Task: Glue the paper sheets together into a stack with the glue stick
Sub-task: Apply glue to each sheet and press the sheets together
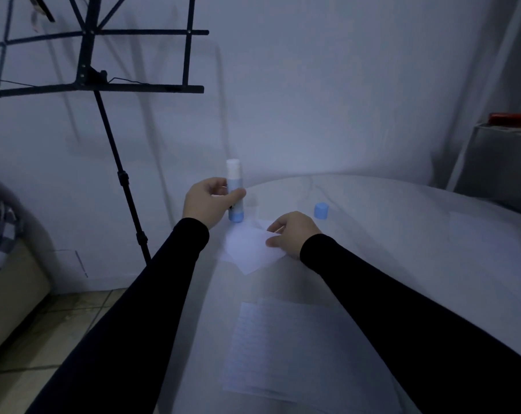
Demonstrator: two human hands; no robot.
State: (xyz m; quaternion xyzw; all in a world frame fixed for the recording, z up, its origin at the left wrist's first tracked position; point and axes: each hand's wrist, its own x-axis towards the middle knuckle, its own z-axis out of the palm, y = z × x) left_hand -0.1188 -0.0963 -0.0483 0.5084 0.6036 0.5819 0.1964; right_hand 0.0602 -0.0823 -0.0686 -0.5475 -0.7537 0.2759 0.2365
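My left hand (207, 201) grips an uncapped blue-and-white glue stick (234, 186), held upright with its white glue end pointing up, at the far left edge of the table. My right hand (292, 233) pinches the right corner of a small white paper sheet (248, 249), which sits on top of other small sheets just below the glue stick. The glue stick's blue cap (321, 210) stands on the table to the right of my right hand.
A round whitish table (402, 264) holds larger lined sheets (280, 348) near me and another sheet (486, 234) at the right. A black music stand (104, 85) rises at the left beside the table. A shelf (507, 144) stands at the far right.
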